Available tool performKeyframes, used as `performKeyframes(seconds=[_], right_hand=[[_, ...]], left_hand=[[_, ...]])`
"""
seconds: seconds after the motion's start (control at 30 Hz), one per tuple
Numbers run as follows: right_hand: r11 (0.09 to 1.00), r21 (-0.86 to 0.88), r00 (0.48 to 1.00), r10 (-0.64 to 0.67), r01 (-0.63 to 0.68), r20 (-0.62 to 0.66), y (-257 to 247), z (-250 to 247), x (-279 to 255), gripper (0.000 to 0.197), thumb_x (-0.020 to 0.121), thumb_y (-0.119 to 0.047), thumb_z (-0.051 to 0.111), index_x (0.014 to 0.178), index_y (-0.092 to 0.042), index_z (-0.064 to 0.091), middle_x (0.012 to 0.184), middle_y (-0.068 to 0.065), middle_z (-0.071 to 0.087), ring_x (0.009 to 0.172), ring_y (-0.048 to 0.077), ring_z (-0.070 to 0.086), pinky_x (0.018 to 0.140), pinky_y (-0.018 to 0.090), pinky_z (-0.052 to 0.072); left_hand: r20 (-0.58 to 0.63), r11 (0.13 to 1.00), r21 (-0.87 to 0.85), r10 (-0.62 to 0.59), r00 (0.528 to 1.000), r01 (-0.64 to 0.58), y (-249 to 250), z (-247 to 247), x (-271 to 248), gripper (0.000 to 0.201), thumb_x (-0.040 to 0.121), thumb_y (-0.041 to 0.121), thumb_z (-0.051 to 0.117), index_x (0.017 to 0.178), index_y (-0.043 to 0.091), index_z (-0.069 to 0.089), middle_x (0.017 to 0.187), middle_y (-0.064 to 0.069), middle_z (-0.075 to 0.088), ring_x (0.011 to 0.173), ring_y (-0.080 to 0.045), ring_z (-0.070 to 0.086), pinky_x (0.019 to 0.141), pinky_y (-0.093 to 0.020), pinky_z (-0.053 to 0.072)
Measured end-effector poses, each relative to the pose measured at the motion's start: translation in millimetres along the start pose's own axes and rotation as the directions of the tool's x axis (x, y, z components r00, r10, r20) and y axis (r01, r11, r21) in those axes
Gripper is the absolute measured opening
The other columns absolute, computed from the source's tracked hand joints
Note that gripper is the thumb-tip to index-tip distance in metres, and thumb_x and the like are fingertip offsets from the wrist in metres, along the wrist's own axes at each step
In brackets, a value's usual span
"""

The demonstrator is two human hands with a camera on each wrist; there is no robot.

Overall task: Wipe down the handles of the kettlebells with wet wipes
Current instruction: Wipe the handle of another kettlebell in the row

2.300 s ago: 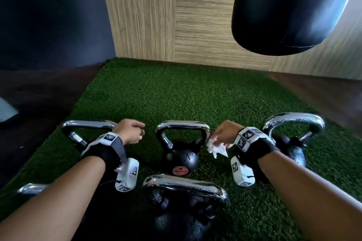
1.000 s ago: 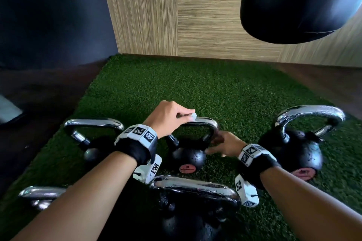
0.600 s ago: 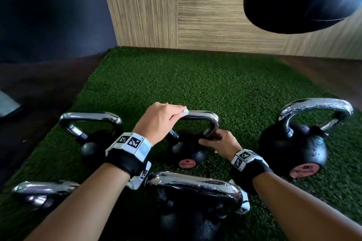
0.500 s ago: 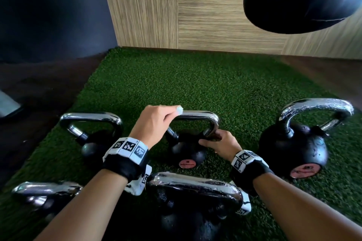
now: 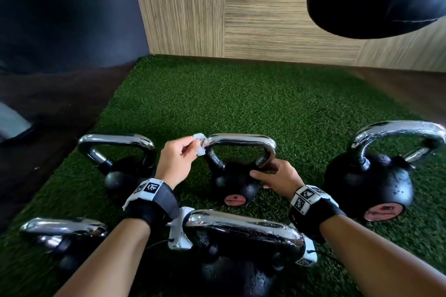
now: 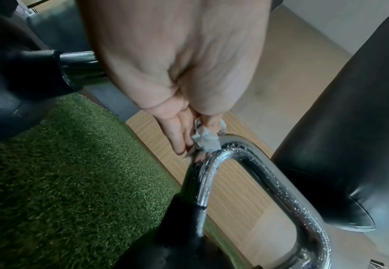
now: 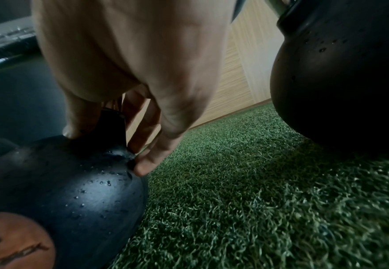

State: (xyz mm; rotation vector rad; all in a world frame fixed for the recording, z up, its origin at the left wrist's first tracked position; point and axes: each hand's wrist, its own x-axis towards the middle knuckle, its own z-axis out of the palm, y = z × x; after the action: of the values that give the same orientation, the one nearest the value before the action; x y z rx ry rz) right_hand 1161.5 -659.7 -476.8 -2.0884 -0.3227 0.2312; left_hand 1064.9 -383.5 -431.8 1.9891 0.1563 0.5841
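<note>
Kettlebell, middle [image 5: 235, 183]: black iron ball, chrome handle [image 5: 241, 138], centre of the head frame on green turf [image 5: 241, 94]. Judged heavy and rigid, unlikely to shift under wiping; the droplet-beaded chrome is probably slippery. Left hand [image 5: 177, 159]: grip pinched on the wet wipe [image 5: 199, 143], a small, soft, crumpled wad pressed to the handle's upper-left bend. Right hand [image 5: 277, 177]: grip curled round the handle's lower-right leg, steadying. Best hold, by judgement: the handle legs near the ball. Four further kettlebells stand around it.
</note>
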Motion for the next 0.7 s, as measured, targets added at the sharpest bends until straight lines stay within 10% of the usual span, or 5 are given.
performKeyframes(seconds=[0.2,0.43,0.5,0.6,0.7], right_hand=[[1.000,-0.015,1.000,0.019,-0.019,-0.006,-0.4,0.1,1.9,0.034,0.070,-0.045,0.088,0.094,-0.026,0.075,0.095,-0.006,0.077,0.090,0.015,0.074,0.082,0.043,0.063],[0.998,-0.062,1.000,0.026,-0.026,0.006,-3.8,-0.9,1.8,0.036,0.071,-0.046,0.087,0.098,-0.027,0.072,0.098,-0.003,0.077,0.091,0.020,0.074,0.085,0.045,0.061],[0.998,-0.065,1.000,0.026,-0.025,0.012,-9.0,-2.9,0.1,0.042,0.070,-0.044,0.088,0.105,-0.029,0.070,0.099,-0.004,0.076,0.090,0.018,0.074,0.083,0.044,0.062],[0.998,0.046,0.996,0.036,-0.040,0.087,-16.0,-5.3,-1.1,0.053,0.073,-0.030,0.090,0.120,-0.031,0.066,0.107,-0.001,0.075,0.091,0.022,0.075,0.073,0.047,0.064],[0.991,0.101,0.987,0.079,-0.093,0.142,-22.6,-10.6,-1.5,0.047,0.072,-0.023,0.091,0.113,-0.022,0.068,0.105,0.005,0.077,0.088,0.026,0.076,0.076,0.049,0.064]], left_hand=[[0.024,0.973,-0.210,-0.088,0.996,0.091,-14.4,8.0,-10.1,0.040,0.101,0.014,0.063,0.082,0.045,0.079,0.086,-0.002,0.077,0.090,-0.014,0.071,0.080,-0.029,0.063],[0.211,0.979,-0.095,-0.157,0.965,0.181,-36.1,17.5,-15.0,0.023,0.097,0.020,0.068,0.077,0.021,0.079,0.069,0.007,0.072,0.069,-0.002,0.060,0.073,-0.021,0.053],[0.248,0.980,-0.028,-0.185,0.951,0.198,-41.6,19.5,-15.5,0.029,0.095,0.031,0.069,0.082,0.006,0.074,0.075,-0.014,0.072,0.075,-0.010,0.056,0.087,-0.050,0.058],[0.248,0.966,-0.064,-0.226,0.942,0.249,-41.3,17.7,-16.5,0.035,0.082,0.051,0.075,0.086,0.017,0.079,0.084,-0.006,0.070,0.083,-0.013,0.056,0.096,-0.055,0.054],[0.246,0.982,0.015,-0.186,0.951,0.188,-34.6,14.7,-17.3,0.060,0.076,0.074,0.073,0.091,0.016,0.079,0.076,-0.001,0.072,0.073,-0.011,0.056,0.081,-0.045,0.057]])
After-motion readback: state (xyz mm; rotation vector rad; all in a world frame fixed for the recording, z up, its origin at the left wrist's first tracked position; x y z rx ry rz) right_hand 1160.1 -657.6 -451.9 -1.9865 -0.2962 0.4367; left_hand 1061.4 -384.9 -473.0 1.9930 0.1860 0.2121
